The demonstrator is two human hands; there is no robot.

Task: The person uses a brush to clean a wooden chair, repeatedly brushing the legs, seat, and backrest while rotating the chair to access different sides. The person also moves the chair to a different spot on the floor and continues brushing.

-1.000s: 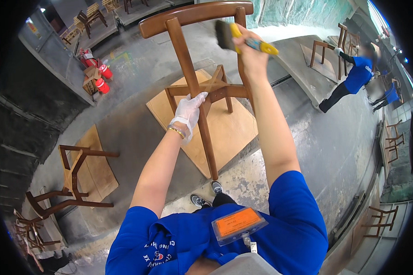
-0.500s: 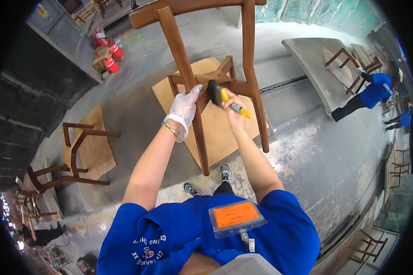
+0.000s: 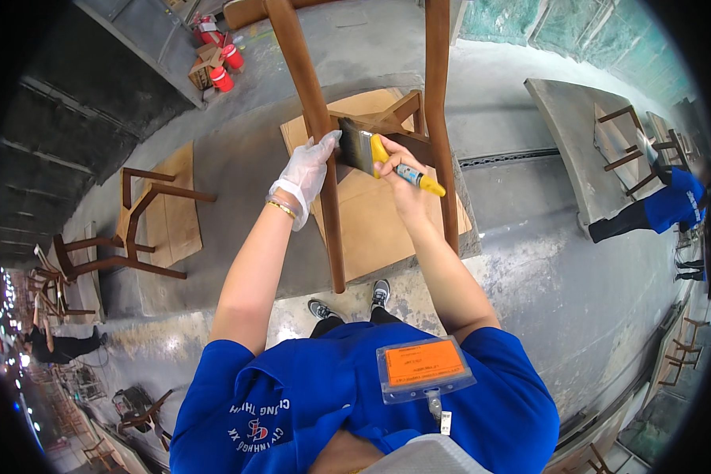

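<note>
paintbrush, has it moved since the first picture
Yes, nearer: the paintbrush appeared beyond the far edge of the plywood board; now it overlaps the board in view.

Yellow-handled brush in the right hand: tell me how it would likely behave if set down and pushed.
The brush would probably slide rather than roll, since its head looks broad and flat. Its dark bristles should flex, being thin strands. It seems light: the right hand alone grips it.

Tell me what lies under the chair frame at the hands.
Under the chair frame is a tan board on a grey platform. The frame, the left hand, the right hand and the brush cover parts of the board, which cannot be seen.
</note>
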